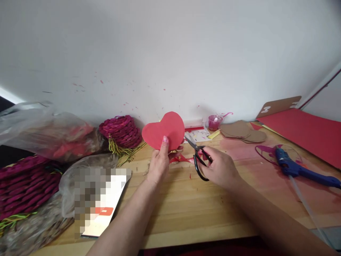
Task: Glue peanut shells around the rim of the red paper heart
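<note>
My left hand [160, 160] grips a red heart cutout [165, 129] by its lower part, thumb on the front face and the other fingers behind it. The heart is held up above the wooden table, tilted. In my right hand [220, 167] is a pair of scissors [197, 153] with black handles. Their blades point up and left, with the tips close to the heart's right edge; whether they touch it I cannot tell. Red scraps [182, 159] lie on the table behind and between my hands.
Brown heart-shaped cardboard pieces [237, 129] and a pink cup [214, 122] stand by the wall. A blue glue gun [295, 169] and a red sheet [306, 128] lie right. Left are magenta braided coils [121, 131], plastic bags [50, 124] and a lit tablet [106, 206] on the table [191, 220].
</note>
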A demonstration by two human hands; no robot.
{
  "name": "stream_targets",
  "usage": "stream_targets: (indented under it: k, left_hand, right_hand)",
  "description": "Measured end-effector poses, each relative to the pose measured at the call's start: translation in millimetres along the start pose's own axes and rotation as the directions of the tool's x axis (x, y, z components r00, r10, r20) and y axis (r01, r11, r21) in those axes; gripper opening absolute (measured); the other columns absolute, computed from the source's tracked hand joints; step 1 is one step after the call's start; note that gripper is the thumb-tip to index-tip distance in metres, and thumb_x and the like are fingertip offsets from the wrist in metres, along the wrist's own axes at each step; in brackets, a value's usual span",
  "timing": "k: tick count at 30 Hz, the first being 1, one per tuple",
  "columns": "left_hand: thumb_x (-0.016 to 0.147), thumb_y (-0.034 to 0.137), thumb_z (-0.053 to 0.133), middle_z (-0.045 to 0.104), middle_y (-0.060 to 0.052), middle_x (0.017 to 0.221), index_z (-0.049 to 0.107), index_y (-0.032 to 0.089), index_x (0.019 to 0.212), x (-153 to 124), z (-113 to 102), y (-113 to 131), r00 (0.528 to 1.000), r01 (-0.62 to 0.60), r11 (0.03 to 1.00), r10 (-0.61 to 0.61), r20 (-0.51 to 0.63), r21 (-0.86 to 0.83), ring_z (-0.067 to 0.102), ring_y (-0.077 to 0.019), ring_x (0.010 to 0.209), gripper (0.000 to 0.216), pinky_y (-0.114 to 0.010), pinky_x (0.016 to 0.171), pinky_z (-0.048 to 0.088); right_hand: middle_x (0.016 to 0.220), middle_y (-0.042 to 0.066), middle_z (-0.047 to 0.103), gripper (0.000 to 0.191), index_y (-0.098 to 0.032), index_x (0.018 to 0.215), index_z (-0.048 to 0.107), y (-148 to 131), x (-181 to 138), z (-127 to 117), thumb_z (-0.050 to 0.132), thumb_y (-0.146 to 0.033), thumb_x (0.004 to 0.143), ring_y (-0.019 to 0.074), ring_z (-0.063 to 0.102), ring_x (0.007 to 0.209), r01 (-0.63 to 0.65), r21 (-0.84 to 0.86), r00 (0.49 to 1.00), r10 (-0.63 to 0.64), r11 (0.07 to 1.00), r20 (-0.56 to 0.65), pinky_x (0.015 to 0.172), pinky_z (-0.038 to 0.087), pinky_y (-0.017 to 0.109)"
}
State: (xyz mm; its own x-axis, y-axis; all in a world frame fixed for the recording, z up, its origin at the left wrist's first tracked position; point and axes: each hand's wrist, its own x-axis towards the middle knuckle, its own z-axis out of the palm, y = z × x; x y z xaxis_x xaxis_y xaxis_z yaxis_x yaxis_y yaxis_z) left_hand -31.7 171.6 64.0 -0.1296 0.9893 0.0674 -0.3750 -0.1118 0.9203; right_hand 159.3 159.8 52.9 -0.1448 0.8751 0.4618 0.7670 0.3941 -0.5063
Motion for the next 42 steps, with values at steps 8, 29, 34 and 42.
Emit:
stream_targets:
  k: [8, 29, 34, 42]
  left_hand:
    - [0.084, 0.059, 0.068, 0.075, -0.016, 0.113, 0.068, 0.012, 0.115, -3, 5, -9, 0.997, 0.061, 0.994, -0.065, -0.05, -0.088, 0.075, -0.0234, 0.088, 0.056, -0.028, 0.071, 0.057]
    - [0.083, 0.05, 0.074, 0.078, -0.014, 0.103, 0.071, 0.014, 0.105, 2, 1, -8, 0.99, 0.079, 0.99, -0.092, -0.104, -0.119, 0.074, -0.0215, 0.079, 0.042, -0.029, 0.069, 0.056]
    - [0.082, 0.051, 0.074, 0.078, -0.014, 0.101, 0.072, 0.013, 0.1, 3, 2, -10, 0.99, 0.076, 0.991, -0.088, -0.108, -0.108, 0.074, -0.0235, 0.083, 0.042, -0.033, 0.075, 0.057]
    - [0.077, 0.05, 0.078, 0.078, -0.013, 0.099, 0.073, 0.014, 0.097, 3, 4, -12, 0.991, 0.037, 0.991, -0.053, -0.12, -0.132, 0.074, -0.0249, 0.085, 0.042, -0.036, 0.081, 0.058]
  right_hand:
    - [0.082, 0.0, 0.073, 0.017, -0.024, 0.085, 0.064, 2, -2, 4, 0.066, -0.041, 0.084, 0.0196, 0.066, 0.072, 0.024, -0.11, 0.999, -0.027, 0.994, -0.023, 0.064, 0.04, 0.03]
    - [0.08, 0.002, 0.076, 0.017, -0.025, 0.083, 0.067, -1, 0, 2, 0.068, -0.042, 0.083, 0.0215, 0.068, 0.067, -0.042, -0.247, 0.997, 0.057, 0.968, 0.055, 0.058, 0.034, 0.031]
    - [0.081, 0.003, 0.077, 0.017, -0.025, 0.087, 0.069, -3, 0, 1, 0.067, -0.041, 0.084, 0.0231, 0.069, 0.069, -0.069, -0.238, 0.991, 0.093, 0.969, 0.093, 0.059, 0.035, 0.031]
    - [0.082, 0.003, 0.078, 0.018, -0.024, 0.088, 0.07, -11, 0, -5, 0.065, -0.041, 0.087, 0.0225, 0.07, 0.07, -0.108, -0.287, 0.974, 0.159, 0.952, 0.16, 0.058, 0.033, 0.031]
